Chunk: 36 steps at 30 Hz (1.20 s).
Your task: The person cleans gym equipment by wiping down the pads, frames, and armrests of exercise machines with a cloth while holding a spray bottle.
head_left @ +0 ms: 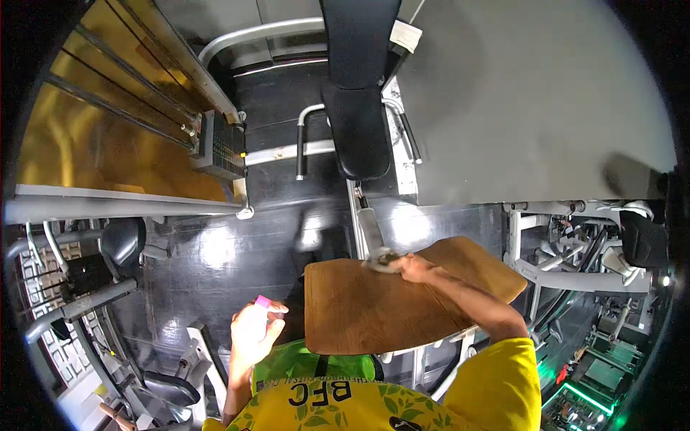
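Observation:
My right hand (415, 268) reaches over a broad brown wood-like board (359, 305), its fingers closed on what looks like a grey cloth (382, 261). The cloth lies at the board's far edge, by the end of a grey metal rail (369, 228); blur hides its exact outline. At the board's left side my left hand (253, 334) is raised and strongly overexposed, with curled fingers. A small pink piece (264, 302) shows at its top; the rest of that item is hidden in the grip or lost in glare.
Beyond the board stands a black padded seat (357, 136) with side handles (300, 144). A weight stack (221, 144) is at the left. Gym machines (93, 280) flank both sides, and a grey wall or panel (532, 108) rises at the right. The dark floor (215, 251) reflects lights.

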Tool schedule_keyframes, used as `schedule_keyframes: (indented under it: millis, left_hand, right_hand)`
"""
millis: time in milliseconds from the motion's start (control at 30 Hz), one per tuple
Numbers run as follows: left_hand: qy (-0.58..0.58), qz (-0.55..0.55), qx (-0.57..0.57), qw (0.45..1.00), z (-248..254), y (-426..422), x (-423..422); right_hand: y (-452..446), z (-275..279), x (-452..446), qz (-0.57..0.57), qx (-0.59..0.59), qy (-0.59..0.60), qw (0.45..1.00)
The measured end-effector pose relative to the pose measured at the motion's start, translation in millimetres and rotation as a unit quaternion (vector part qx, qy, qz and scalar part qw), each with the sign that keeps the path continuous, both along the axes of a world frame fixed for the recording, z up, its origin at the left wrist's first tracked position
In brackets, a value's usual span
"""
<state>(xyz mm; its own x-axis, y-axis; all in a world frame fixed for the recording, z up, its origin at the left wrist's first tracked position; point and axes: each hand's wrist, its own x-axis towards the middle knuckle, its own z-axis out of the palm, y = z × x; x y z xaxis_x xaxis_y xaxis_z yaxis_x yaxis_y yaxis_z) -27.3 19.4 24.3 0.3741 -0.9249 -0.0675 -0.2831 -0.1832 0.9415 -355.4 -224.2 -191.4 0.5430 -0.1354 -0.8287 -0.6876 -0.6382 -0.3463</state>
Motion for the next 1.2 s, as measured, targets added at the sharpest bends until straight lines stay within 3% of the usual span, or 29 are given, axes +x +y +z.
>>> schedule_keyframes:
  millis: [67,133,167,200,233,300,367,400,433,533,600,633,667,733,867,933,1000,1067,1133,1167,1200]
  left_hand:
    - [0.023,0.022,0.002,0.999,-1.4,9.5,8.1]
    - [-0.001,0.021,0.006,1.0,3.5,14.0,16.2]
    - [-0.025,0.023,0.012,0.999,4.9,16.7,19.1]
    - [-0.025,0.026,0.012,0.999,1.8,20.1,21.1]
    - [-0.004,0.047,0.003,0.999,-3.9,23.8,22.3]
    - [0.032,0.072,0.0,0.997,-6.5,29.4,25.7]
    - [0.037,0.074,-0.001,0.997,-10.0,31.3,27.9]
    - [0.04,0.077,-0.003,0.996,-11.1,31.4,29.1]
    - [0.043,0.07,-0.003,0.997,-10.1,30.1,30.1]
    - [0.047,0.042,0.011,0.998,-8.4,22.2,28.0]
    - [0.013,0.018,0.011,1.0,-9.0,19.2,26.8]
    - [0.013,0.006,-0.028,0.999,-10.1,17.0,27.1]
    - [0.012,0.009,-0.029,0.999,-8.6,16.4,26.7]
    - [0.056,0.013,-0.027,0.998,-4.5,17.6,26.4]
    - [0.049,0.01,-0.022,0.999,-7.5,24.9,32.5]
    - [0.012,0.013,-0.02,1.0,-12.4,27.3,35.3]
    - [0.033,0.027,-0.033,0.999,-17.4,28.8,34.6]
    - [0.048,0.041,-0.045,0.997,-16.0,29.7,35.8]
    - [0.045,0.039,-0.021,0.998,-10.2,29.8,36.2]
    - [0.044,0.041,-0.021,0.998,-9.3,29.7,36.5]
    - [0.042,0.039,-0.019,0.998,-8.7,30.2,36.5]
  right_hand:
    - [-4.2,14.3,1.9,0.143,-0.04,-0.008,0.989]
    - [-23.4,-17.4,-40.6,0.092,-0.092,-0.086,0.988]
    - [-35.4,-64.9,-76.2,0.06,-0.119,-0.114,0.984]
    - [-33.7,-65.9,-75.0,0.063,-0.118,-0.114,0.984]
    - [-31.3,-64.1,-71.3,0.192,-0.248,-0.133,0.94]
    - [-23.3,-60.3,-64.7,0.42,-0.479,-0.156,0.755]
    - [8.9,34.5,9.1,0.236,-0.197,-0.135,0.942]
    - [25.1,85.7,49.0,0.118,-0.073,-0.103,0.985]
    - [40.7,66.1,52.8,0.039,0.065,-0.019,0.997]
    - [94.6,71.3,47.5,0.038,0.02,-0.433,0.9]
    - [77.7,85.6,39.4,0.044,0.117,-0.142,0.982]
    - [65.7,56.8,16.5,0.12,0.063,-0.13,0.982]
    - [47.7,41.5,-5.7,0.123,0.063,-0.131,0.982]
    - [14.7,29.4,-27.3,0.122,-0.128,-0.066,0.982]
    - [33.1,31.5,17.0,0.114,-0.043,-0.081,0.989]
    - [73.3,104.6,85.6,0.064,0.027,-0.363,0.929]
    - [109.5,141.3,126.4,0.023,0.197,-0.068,0.978]
    - [127.0,140.4,122.7,0.083,0.214,-0.277,0.933]
    - [108.9,138.9,118.0,0.071,0.261,-0.246,0.931]
    - [95.3,116.6,103.0,-0.114,0.359,-0.093,0.922]
    - [80.2,95.6,84.4,-0.292,0.432,0.067,0.851]
